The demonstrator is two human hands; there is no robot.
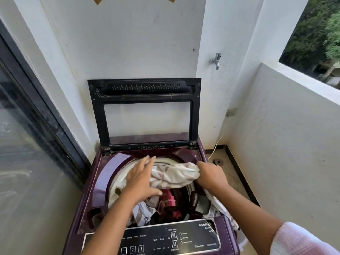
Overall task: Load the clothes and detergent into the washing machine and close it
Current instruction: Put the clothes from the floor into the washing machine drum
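A: Status of left grip [142,178]?
B: Fingers apart and flat, pressing on the patterned cloth [174,174].
A: And right grip [211,174]?
B: Clamping that cloth's bunched end. The cloth is lying across the washing machine [99,183] opening, over other clothes [169,201]; the lid [145,89] is standing open.

both arms reach forward; left hand [142,178] flat, fingers spread, on cloth [176,174]; right hand [211,174] curled, gripping it.

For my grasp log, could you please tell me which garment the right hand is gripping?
The cream, brown-patterned cloth, bunched in the right hand; the pink garment and striped cloth lie lower.
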